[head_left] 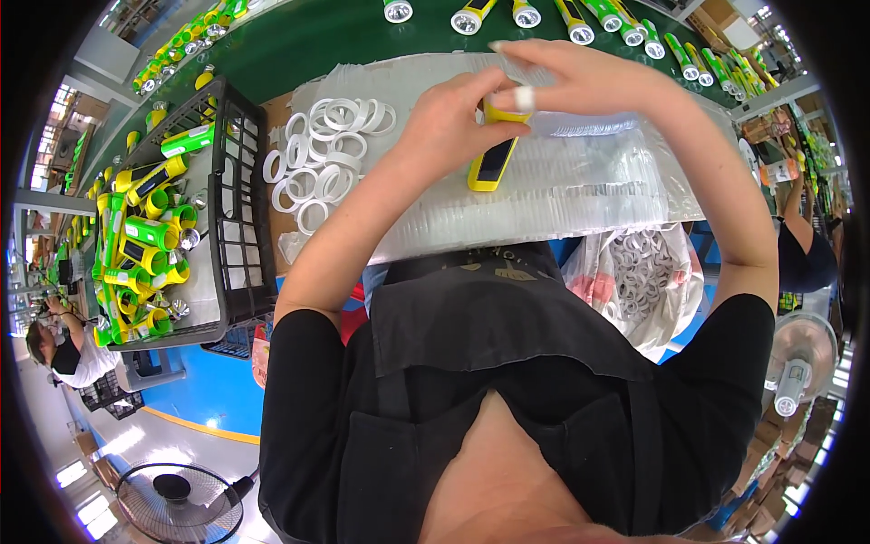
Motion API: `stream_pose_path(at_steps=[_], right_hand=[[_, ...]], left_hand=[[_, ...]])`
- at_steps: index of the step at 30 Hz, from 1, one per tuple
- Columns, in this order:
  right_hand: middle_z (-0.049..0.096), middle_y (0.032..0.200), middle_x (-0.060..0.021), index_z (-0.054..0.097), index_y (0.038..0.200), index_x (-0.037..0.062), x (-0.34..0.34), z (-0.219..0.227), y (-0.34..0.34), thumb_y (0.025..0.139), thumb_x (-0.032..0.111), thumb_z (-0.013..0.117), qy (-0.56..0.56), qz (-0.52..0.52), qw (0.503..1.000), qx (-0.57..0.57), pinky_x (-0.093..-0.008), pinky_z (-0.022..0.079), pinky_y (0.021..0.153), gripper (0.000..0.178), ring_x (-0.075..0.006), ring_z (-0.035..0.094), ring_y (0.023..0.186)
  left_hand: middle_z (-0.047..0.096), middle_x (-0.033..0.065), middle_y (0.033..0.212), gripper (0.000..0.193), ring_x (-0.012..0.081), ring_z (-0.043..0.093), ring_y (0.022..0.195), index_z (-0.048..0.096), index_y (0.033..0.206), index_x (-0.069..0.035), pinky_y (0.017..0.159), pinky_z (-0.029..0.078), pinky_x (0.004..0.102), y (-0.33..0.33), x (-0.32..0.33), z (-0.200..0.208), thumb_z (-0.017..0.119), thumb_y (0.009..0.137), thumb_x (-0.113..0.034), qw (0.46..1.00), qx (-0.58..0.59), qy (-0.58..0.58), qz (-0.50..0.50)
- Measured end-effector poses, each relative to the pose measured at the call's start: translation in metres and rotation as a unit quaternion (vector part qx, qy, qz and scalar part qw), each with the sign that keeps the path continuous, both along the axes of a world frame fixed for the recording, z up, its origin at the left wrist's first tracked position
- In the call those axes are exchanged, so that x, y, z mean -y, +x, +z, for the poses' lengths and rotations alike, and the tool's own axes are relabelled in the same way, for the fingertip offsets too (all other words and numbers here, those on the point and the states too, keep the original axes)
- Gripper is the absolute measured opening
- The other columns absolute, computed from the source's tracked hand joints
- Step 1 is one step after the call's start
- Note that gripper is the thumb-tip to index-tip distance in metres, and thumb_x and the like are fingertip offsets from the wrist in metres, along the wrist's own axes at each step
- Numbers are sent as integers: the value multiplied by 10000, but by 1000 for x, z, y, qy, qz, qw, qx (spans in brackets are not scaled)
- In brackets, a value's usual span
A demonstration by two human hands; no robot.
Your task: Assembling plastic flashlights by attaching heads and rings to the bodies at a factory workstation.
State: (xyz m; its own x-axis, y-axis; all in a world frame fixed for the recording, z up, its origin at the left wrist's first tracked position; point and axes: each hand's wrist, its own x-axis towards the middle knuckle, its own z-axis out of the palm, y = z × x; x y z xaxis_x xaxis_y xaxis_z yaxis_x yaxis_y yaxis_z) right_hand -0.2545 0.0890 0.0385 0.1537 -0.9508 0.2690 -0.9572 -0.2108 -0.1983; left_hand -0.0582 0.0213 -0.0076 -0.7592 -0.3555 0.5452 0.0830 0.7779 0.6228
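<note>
A yellow flashlight body (489,166) with a dark panel slants over the plastic-covered work surface (426,213). My left hand (453,118) is closed around its upper part. Close beside its upper end, my right hand (566,80) has its fingers stretched out and apart, with the tips blurred by motion. A white band (524,98) shows on one digit of that hand; whether it is tape or a loose ring I cannot tell. Left of my left forearm lies a loose pile of white plastic rings (317,168).
A black crate (237,218) at left holds many green and yellow flashlight bodies (145,236). More flashlights (580,32) line the green bench (308,59) behind. A bag of rings (643,272) hangs at the front edge. Fans (177,490) and other people stand around.
</note>
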Motion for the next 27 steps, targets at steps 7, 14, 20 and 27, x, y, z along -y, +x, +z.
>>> stream_pose_path(at_steps=[7, 14, 20, 27], right_hand=[[586, 1192, -154, 505, 1363, 82, -8, 46, 37, 797, 387, 744, 333, -169, 925, -72, -337, 481, 894, 686, -241, 584, 1094], [620, 877, -144, 639, 843, -18, -19, 22, 36, 734, 556, 700, 122, -102, 987, -11, -354, 490, 697, 588, -252, 618, 798], [527, 795, -59, 591, 931, 17, -20, 9, 16, 783, 314, 762, 69, 25, 989, 128, -298, 439, 601, 374, -161, 521, 671], [597, 846, -59, 602, 1070, 6, -45, 36, 37, 792, 297, 734, 4, 6, 965, 263, -294, 469, 630, 423, -144, 576, 710]], left_hand=[[667, 35, 871, 372, 184, 606, 747, 613, 978, -86, 688, 490, 299, 2, 0, -1, 842, 705, -190, 1000, 9, 18, 6], [673, 33, 893, 366, 197, 609, 771, 611, 981, -87, 711, 490, 298, -1, -2, -3, 839, 710, -182, 1000, 0, 25, -12], [689, 27, 952, 379, 189, 626, 806, 617, 1013, -89, 749, 498, 306, 1, 1, 1, 835, 717, -182, 998, 28, 47, -7], [627, 125, 1180, 949, 248, 642, 1042, 288, 1469, -191, 935, 489, 362, 24, 9, 12, 852, 706, -223, 982, -28, 133, -134]])
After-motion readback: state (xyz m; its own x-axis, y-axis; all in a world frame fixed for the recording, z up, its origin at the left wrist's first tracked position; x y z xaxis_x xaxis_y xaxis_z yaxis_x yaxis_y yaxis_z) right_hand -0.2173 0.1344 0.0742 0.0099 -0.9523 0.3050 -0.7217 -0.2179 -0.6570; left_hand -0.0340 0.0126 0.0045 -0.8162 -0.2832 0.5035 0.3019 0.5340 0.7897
